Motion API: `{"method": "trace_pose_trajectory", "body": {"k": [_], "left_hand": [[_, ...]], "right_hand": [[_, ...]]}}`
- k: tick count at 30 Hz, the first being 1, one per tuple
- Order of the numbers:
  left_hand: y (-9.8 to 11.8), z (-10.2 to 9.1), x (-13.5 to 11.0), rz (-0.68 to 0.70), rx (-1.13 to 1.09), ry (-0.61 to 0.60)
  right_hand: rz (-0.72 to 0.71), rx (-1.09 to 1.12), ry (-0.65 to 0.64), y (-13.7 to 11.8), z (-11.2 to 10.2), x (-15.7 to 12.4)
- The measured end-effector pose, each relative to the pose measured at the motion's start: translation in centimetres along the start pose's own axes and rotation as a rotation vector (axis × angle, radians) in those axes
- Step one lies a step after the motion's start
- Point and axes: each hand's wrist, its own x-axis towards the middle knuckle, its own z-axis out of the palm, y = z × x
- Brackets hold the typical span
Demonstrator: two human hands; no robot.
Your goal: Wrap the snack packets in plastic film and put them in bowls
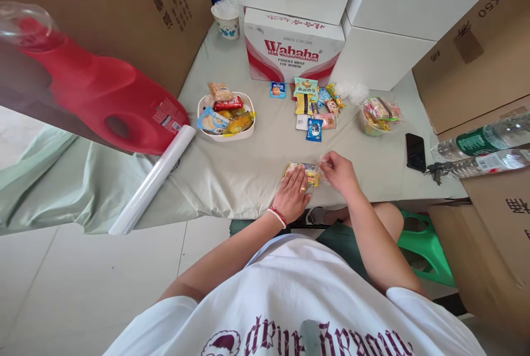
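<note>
Near the table's (248, 165) front edge, the left hand (292, 193) lies flat on a snack bundle (313, 175) while the right hand (340, 174) pinches clear film (324, 180) that hard tugging could tear.

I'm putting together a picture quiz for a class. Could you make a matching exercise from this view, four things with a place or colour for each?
1. Left hand
2. Phone
3. Stool
4. Paper cup

A. Bright green
B. Left of the water carton
C. Flat on the wrapped snacks
D. Near the clear bottles

Pairs: 1-C, 2-D, 3-A, 4-B
</note>
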Motion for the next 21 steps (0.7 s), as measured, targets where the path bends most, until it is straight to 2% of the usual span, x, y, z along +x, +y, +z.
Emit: {"method": "trace_pose_trajectory", "body": {"k": [4,6,8,12,15,18,21], "left_hand": [[-0.8,-0.4,0.2,-0.043,-0.057,-0.033],[-2.1,-0.8,0.2,-0.048,-0.192,-0.032],[-3.7,-1.2,0.0,-0.053,-0.398,0.010],[-5.4,-1.4,-0.2,-0.145,-0.853,0.215],[-5.5,-1.5,-0.3,-0.345,-1.134,0.431],[-5.9,-2.1,-0.6,-0.572,-1.265,0.642],[-6.5,-2.8,-1.3,-0.644,-1.313,0.692]], "right_hand": [[-0.086,-0.243,-0.064,-4.6,4.3,0.8],[-0.146,-0.215,-0.033,-5.2,6.0,0.6],[-0.245,-0.101,0.007,-4.9,6.8,0.1],[-0.349,0.055,-0.003,-3.1,6.9,-0.5],[-0.378,0.048,-0.053,-2.2,6.9,-0.9],[-0.445,-0.082,-0.082,-2.3,7.4,-1.9],[-0.456,-0.297,-0.076,-3.2,8.3,-2.8]]}}
